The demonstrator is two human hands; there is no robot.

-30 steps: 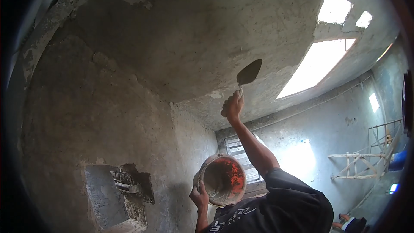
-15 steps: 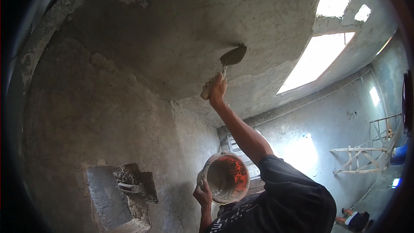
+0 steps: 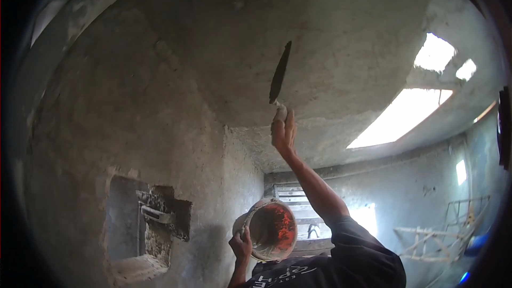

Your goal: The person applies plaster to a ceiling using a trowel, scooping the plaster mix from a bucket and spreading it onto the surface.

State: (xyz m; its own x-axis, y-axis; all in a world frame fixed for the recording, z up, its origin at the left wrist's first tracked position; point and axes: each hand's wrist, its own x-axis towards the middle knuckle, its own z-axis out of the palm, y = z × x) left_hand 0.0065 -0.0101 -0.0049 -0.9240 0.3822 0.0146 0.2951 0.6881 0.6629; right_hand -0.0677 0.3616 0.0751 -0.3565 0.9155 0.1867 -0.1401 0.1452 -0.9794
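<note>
My right hand is raised toward the rough cement surface overhead, its fingers wrapped round the handle of a trowel. The dark blade is seen nearly edge-on, close to the plastered surface; whether it touches is unclear. Lower down, my left hand grips the rim of a tilted bucket. Grey mortar coats the bucket's inside, and orange-red patches show on one side.
A recess with a rough broken edge opens in the wall at lower left. Bright roof openings lie at upper right. Beyond the raised arm are a slatted window and a metal frame at the far wall.
The trowel has turned from showing its broad face to nearly edge-on. My right hand is lower and slightly right in view; the bucket is lower and left. The view has also shifted.
</note>
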